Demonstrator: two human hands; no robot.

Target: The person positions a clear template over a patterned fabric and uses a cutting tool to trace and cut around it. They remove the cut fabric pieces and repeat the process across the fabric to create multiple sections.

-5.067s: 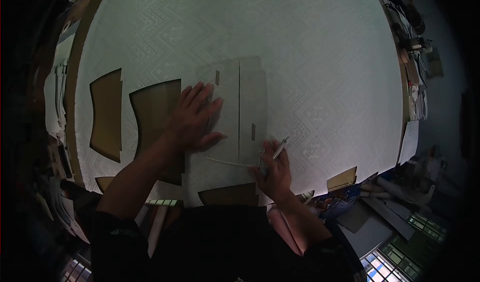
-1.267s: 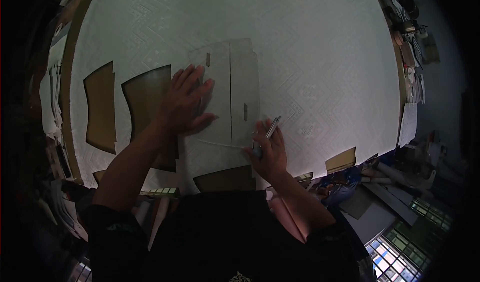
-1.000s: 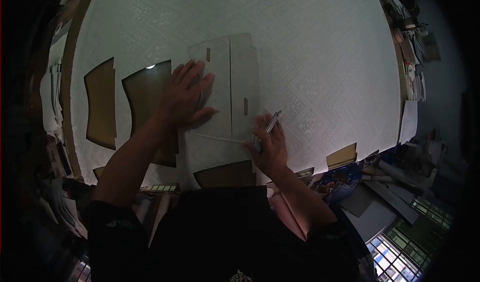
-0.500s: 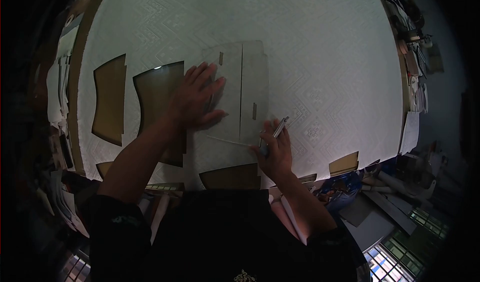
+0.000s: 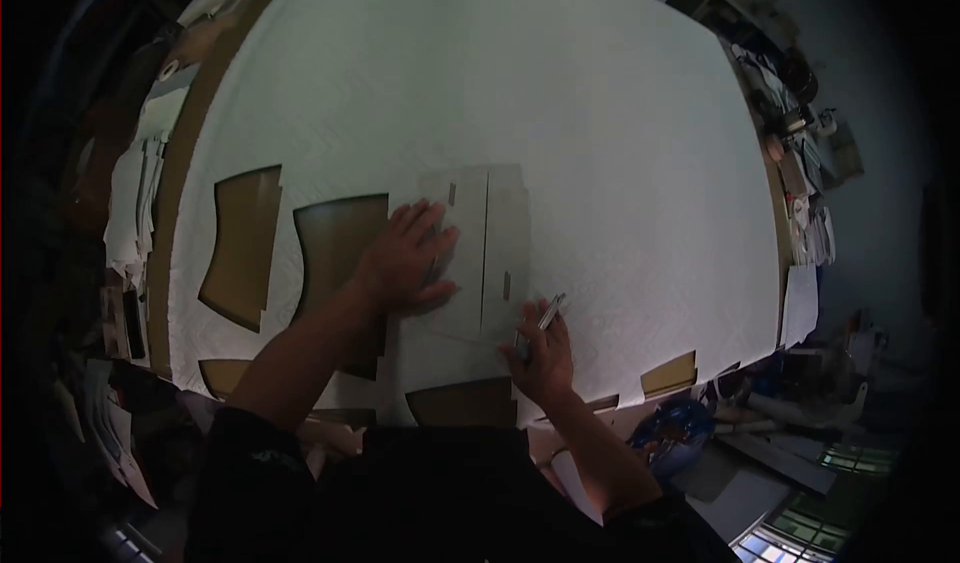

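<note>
Evidently to steady the slotted sheet point(image 5: 468, 253) against the pale cloth point(image 5: 640, 183), the left hand point(image 5: 402, 260) lies flat, fingers spread, over the sheet's left edge. The right hand point(image 5: 543, 361) grips a slim metal tool point(image 5: 551, 311) beside the lower right corner, presumably for access to that edge. The sheet lies between both hands, partly beneath the left.

Pale template point(image 5: 467, 253) partly beneath left fingers point(image 5: 438, 241)

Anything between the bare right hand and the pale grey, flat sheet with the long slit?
Nothing visible. The right hand, holding a slim silver metal tool, is at the lower right corner of the pale grey sheet; whether they touch is unclear.
</note>
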